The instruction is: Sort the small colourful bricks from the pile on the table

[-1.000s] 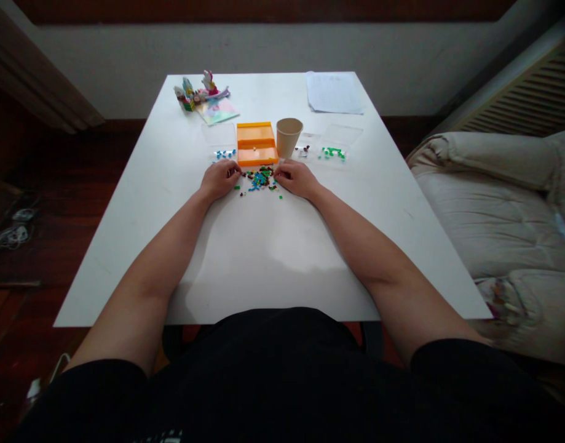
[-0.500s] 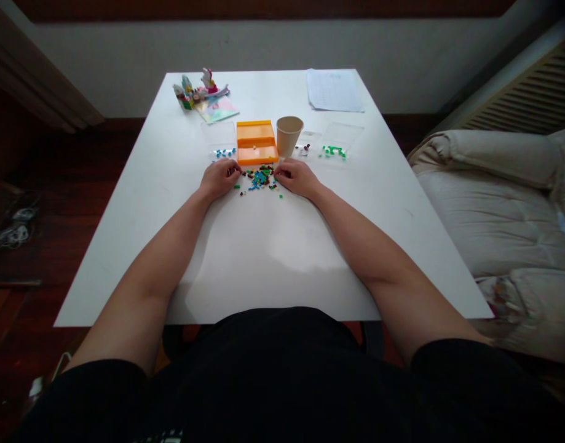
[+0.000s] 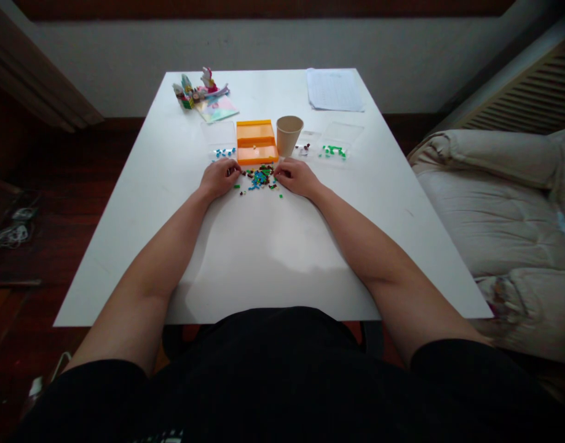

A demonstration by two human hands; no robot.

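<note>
A loose pile of small toy bricks (image 3: 260,178) in blue, green, dark brown and cream lies on the white table (image 3: 273,240). At the pile's left edge rests my left hand (image 3: 220,178), its fingers curled and closed together. My right hand (image 3: 297,177) is at the right edge, thumb and fingers drawn in close to the bricks. Anything between the fingers of either hand is too small to make out. Just behind the pile is an open orange box (image 3: 257,161) with a tiny pale piece inside.
Beside the orange box stands a paper cup (image 3: 288,135). Clear boxes hold blue bricks (image 3: 224,152), brown bricks (image 3: 303,147) and green bricks (image 3: 334,151). Small figurines (image 3: 190,92) and a colourful card (image 3: 217,109) are back left; papers (image 3: 335,90) lie back right.
</note>
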